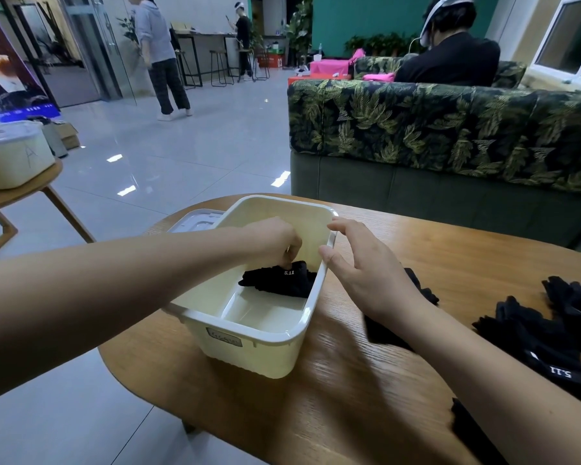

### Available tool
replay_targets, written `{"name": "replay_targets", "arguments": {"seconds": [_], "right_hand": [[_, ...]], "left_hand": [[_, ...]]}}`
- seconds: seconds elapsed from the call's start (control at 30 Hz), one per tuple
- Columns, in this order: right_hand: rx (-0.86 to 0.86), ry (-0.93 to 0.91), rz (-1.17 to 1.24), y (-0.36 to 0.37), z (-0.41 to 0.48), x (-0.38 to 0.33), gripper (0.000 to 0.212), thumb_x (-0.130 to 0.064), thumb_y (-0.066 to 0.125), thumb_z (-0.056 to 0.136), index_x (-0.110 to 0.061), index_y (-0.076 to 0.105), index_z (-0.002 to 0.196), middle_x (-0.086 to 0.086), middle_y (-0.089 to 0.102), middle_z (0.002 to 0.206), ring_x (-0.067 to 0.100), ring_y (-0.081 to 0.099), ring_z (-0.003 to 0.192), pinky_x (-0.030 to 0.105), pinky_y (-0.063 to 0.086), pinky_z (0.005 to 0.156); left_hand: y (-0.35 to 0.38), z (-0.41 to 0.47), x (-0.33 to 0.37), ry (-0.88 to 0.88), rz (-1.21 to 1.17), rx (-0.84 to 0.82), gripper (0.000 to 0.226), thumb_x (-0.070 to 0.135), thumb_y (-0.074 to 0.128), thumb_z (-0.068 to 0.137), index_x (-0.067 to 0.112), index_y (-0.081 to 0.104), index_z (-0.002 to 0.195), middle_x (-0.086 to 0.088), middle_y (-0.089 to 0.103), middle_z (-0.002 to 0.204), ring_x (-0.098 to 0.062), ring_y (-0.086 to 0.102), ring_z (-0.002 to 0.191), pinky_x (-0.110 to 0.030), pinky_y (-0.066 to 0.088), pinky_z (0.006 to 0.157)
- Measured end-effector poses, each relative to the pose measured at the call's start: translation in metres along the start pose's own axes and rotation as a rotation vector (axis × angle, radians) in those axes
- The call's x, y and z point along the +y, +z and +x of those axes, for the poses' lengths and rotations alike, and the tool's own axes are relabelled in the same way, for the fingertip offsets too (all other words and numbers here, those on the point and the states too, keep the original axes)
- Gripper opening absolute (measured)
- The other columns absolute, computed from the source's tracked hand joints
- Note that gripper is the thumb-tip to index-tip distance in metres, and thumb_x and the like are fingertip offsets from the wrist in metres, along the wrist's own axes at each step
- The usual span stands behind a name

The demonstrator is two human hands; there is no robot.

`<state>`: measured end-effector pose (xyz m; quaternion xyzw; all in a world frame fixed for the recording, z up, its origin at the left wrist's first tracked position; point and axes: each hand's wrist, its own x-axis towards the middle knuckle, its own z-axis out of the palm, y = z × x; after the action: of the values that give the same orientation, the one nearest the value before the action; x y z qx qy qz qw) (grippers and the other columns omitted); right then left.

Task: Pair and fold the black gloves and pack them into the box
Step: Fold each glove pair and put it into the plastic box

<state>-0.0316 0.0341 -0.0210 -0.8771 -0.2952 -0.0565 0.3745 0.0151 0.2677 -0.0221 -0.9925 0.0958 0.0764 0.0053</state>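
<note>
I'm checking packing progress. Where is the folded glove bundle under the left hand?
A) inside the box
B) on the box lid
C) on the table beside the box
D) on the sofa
A: the left hand pinches the folded gloves low inside the box, below its rim.

We are holding our left forearm [131,273] stretched in from the left, bare, with the wrist bent downward. Our left hand [275,239] is pinching the folded gloves [279,281] with curled fingertips, knuckles facing up. We are holding our right forearm [483,380] in from the lower right, also bare, with the wrist nearly straight. Our right hand [366,273] is hovering palm down, fingers spread and relaxed, its thumb touching the rim of the box [314,297]. Our hands are sitting near each other, not touching.
</note>
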Motion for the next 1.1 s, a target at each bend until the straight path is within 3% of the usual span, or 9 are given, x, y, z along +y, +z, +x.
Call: {"name": "replay_targets", "arguments": {"seconds": [0.27,0.4,0.57,0.67,0.8,0.87,0.97,1.1], "right_hand": [[0.022,0.007,0.044,-0.01,-0.009,0.002,0.042,-0.041,0.053,0.109,-0.027,0.05,0.148,-0.014,0.054,0.149,-0.006,0.043,0.124,0.018,0.033,0.1],[0.028,0.005,0.038,-0.013,-0.013,0.004,0.042,-0.04,0.054,0.109,-0.028,0.051,0.148,-0.023,0.05,0.141,-0.014,0.038,0.118,0.011,0.033,0.095],[0.057,0.043,0.031,-0.02,-0.021,0.013,0.041,-0.035,0.056,0.108,-0.025,0.052,0.148,-0.023,0.047,0.137,-0.003,0.043,0.118,0.022,0.037,0.098],[0.053,0.058,0.024,-0.024,-0.025,0.02,0.04,-0.033,0.057,0.108,-0.025,0.052,0.147,-0.022,0.048,0.137,0.001,0.047,0.115,0.013,0.039,0.092],[0.046,0.072,-0.018,-0.028,-0.031,0.026,0.039,-0.03,0.058,0.107,-0.023,0.054,0.146,-0.011,0.056,0.145,0.004,0.051,0.124,0.025,0.04,0.106],[0.024,0.098,-0.031,-0.03,-0.035,0.028,0.039,-0.029,0.058,0.107,-0.022,0.055,0.145,-0.009,0.058,0.144,0.002,0.051,0.116,0.023,0.038,0.101],[0.015,0.121,-0.09,-0.032,-0.039,0.034,0.039,-0.024,0.059,0.106,-0.021,0.056,0.144,-0.007,0.059,0.141,0.005,0.052,0.118,0.022,0.037,0.099],[-0.054,0.136,-0.209,-0.035,-0.044,0.041,0.025,-0.013,0.064,0.098,-0.017,0.067,0.122,-0.003,0.065,0.119,0.019,0.057,0.116,0.023,0.036,0.088]], "left_hand": [[-0.016,-0.029,-0.002,0.032,-0.046,-0.013,0.008,0.023,0.077,0.09,0.025,0.07,0.09,0.012,0.062,0.083,-0.016,0.061,0.085,-0.027,0.046,0.066],[-0.015,-0.039,-0.002,0.044,-0.068,0.026,0.01,0.023,0.078,0.09,0.026,0.068,0.088,0.009,0.066,0.085,-0.015,0.061,0.081,-0.027,0.044,0.063],[-0.018,-0.049,0.004,0.055,-0.099,0.094,0.01,0.02,0.074,0.089,0.026,0.067,0.086,0.01,0.065,0.081,-0.004,0.056,0.073,-0.022,0.039,0.058],[-0.022,-0.054,0.006,0.047,-0.126,0.131,0.014,0.021,0.074,0.088,0.029,0.065,0.082,0.01,0.065,0.079,-0.005,0.058,0.074,-0.024,0.043,0.059],[-0.03,-0.062,0.01,0.031,-0.185,0.193,0.01,0.023,0.076,0.087,0.029,0.069,0.084,0.01,0.069,0.082,-0.012,0.063,0.081,-0.032,0.053,0.069],[-0.034,-0.066,0.011,0.032,-0.22,0.215,0.009,0.024,0.077,0.086,0.029,0.07,0.085,0.012,0.07,0.083,-0.01,0.063,0.083,-0.034,0.056,0.074],[-0.042,-0.075,0.015,0.037,-0.243,0.25,0.007,0.026,0.077,0.088,0.03,0.071,0.086,0.013,0.07,0.085,-0.011,0.064,0.085,-0.036,0.056,0.077],[-0.053,-0.087,0.024,0.039,-0.242,0.315,0.004,0.029,0.075,0.091,0.028,0.071,0.089,0.012,0.069,0.088,-0.007,0.062,0.085,-0.023,0.048,0.07]]}}
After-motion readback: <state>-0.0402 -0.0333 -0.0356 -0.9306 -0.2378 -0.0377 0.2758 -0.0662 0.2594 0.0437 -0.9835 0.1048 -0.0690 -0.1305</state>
